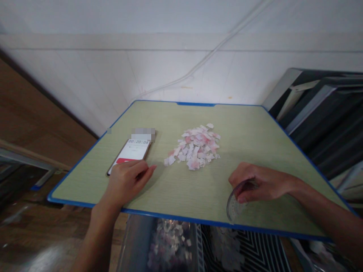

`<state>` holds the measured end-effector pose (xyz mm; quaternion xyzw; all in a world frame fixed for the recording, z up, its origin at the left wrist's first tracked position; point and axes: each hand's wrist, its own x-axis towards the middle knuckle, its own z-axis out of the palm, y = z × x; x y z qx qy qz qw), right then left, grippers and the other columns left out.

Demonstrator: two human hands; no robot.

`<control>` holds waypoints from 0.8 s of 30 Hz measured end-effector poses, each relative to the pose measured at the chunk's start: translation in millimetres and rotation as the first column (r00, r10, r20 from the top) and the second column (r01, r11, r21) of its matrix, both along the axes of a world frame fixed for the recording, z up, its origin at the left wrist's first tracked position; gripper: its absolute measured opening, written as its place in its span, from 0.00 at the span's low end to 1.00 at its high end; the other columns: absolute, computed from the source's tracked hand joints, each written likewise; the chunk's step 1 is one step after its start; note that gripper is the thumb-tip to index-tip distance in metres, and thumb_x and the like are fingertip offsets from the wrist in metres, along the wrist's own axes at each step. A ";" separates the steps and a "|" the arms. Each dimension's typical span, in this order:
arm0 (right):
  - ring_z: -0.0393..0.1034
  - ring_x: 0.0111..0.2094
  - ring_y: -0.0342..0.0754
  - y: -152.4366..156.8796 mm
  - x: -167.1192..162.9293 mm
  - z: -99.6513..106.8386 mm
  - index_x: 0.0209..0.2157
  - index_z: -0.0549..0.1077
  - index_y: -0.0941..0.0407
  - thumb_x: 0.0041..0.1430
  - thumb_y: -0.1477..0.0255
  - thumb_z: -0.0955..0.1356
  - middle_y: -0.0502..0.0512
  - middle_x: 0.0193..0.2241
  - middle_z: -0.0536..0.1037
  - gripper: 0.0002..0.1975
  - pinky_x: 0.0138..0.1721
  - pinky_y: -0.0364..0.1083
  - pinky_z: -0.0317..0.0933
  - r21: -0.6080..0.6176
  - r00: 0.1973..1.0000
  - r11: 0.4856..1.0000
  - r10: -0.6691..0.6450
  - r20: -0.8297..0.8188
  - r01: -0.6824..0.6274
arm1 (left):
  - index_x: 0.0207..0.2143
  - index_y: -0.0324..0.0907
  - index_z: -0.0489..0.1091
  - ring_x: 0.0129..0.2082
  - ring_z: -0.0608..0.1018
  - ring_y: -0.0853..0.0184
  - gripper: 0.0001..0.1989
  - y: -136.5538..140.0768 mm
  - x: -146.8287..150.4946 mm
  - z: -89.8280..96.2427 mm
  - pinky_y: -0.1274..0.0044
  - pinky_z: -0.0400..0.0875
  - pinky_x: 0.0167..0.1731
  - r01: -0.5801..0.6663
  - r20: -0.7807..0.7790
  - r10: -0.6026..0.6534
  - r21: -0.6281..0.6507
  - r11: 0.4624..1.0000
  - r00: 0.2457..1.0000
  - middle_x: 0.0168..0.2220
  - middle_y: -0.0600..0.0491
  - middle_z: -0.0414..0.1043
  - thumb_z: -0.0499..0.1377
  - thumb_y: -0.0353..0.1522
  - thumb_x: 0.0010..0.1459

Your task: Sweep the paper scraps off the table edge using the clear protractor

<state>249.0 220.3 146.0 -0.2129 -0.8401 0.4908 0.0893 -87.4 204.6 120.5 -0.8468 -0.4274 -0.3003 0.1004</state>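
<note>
My right hand [259, 183] is closed around the edge of a clear, curved protractor [233, 207], tilted above the front edge of the table. Its fine markings are too blurred to read. To the left, my left hand [129, 179] is loosely curled, with no object visible in it, beside the lower end of a phone [133, 151]. The lit phone screen shows a timer and a red bar that the hand partly covers. Between and beyond both hands lies a loose heap of torn white and pink paper scraps [198, 145].
The pale green folding table [244, 128] has a blue rim. Below its front edge sits a clear bin [136, 241] holding more scraps, next to a black-and-white striped surface [261, 249]. Dark folded panels [326, 109] lean at right. A wooden board [42, 94] stands at left.
</note>
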 end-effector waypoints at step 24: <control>0.53 0.18 0.38 22.0 14.8 -3.1 0.18 0.66 0.58 0.48 0.55 0.69 0.45 0.15 0.60 0.21 0.19 0.41 0.46 0.053 0.845 0.861 -0.506 0.172 0.505 | 0.15 0.41 0.56 0.13 0.58 0.77 0.20 2.0 0.3 -1.4 0.80 0.50 0.16 0.022 0.030 -0.022 0.012 1.000 0.999 0.13 0.62 0.51 0.52 0.32 0.60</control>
